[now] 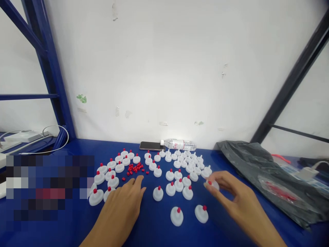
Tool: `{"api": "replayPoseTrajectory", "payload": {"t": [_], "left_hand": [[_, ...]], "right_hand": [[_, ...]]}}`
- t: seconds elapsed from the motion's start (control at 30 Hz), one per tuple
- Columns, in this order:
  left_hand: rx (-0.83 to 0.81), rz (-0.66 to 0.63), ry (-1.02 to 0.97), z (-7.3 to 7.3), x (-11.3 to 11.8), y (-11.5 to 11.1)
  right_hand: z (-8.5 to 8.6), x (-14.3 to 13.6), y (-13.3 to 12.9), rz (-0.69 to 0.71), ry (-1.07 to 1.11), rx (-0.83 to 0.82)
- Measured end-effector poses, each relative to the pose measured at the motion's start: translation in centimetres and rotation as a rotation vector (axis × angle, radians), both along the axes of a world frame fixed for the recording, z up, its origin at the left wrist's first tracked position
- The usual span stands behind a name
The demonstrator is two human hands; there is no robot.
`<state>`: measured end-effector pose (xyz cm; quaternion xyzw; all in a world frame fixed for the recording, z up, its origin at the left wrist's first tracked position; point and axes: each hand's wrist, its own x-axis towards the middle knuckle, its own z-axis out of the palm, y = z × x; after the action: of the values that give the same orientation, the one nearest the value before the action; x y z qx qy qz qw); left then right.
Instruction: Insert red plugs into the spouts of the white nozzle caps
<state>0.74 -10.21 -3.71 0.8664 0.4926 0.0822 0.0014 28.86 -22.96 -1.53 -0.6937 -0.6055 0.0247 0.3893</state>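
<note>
The right hand (238, 197) pinched a red-tipped white piece (216, 185) right of the others, the left hand (125, 197), loosely open, visibly gripping nothing, was near red caps (135, 167), and a clear bag (264, 181) contained red pieces (280, 192).

Gap btwn L hand (125, 199) & front lids (177, 217), rear lids (189, 168) prob. tight

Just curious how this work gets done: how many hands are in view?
2: the left hand near the loose red caps, the right hand holding a red-capped white piece. The pixelated patch at left may hide others.
</note>
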Motion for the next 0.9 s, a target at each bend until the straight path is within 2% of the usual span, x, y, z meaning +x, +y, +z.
{"api": "replayPoseTrajectory", "payload": {"t": [0.07,0.13,0.2,0.37,0.53,0.63,0.7,0.77,0.9], "left_hand": [[0.013,0.027,0.063,-0.5,0.5,0.2],[0.042,0.026,0.106,-0.8,1.0,0.5],[0.075,-0.001,0.144,-0.8,1.6,1.0],[0.088,-0.099,0.2,0.2,3.1,2.9],[0.099,-0.139,0.173,0.4,3.7,3.8],[0.108,-0.137,0.107,0.5,3.7,3.6],[0.125,-0.137,0.033,1.2,3.7,3.6],[0.147,-0.158,-0.06,2.6,3.9,3.8],[0.137,-0.334,-0.26,6.0,4.7,5.5]], "right_hand": [[-1.6,1.8,-0.3,-0.057,0.003,-0.077],[-2.8,2.5,-0.2,-0.046,-0.004,-0.123],[-3.3,2.6,-0.1,-0.002,-0.01,-0.153],[-1.9,2.9,1.1,-0.002,-0.039,-0.137],[-0.6,3.5,4.6,0.054,-0.148,-0.271],[0.0,3.4,6.3,0.097,-0.213,-0.282],[0.9,3.2,7.0,0.098,-0.229,-0.243],[2.2,2.7,7.5,0.107,-0.198,-0.188],[4.3,0.7,9.1,0.216,-0.184,-0.07]]}}
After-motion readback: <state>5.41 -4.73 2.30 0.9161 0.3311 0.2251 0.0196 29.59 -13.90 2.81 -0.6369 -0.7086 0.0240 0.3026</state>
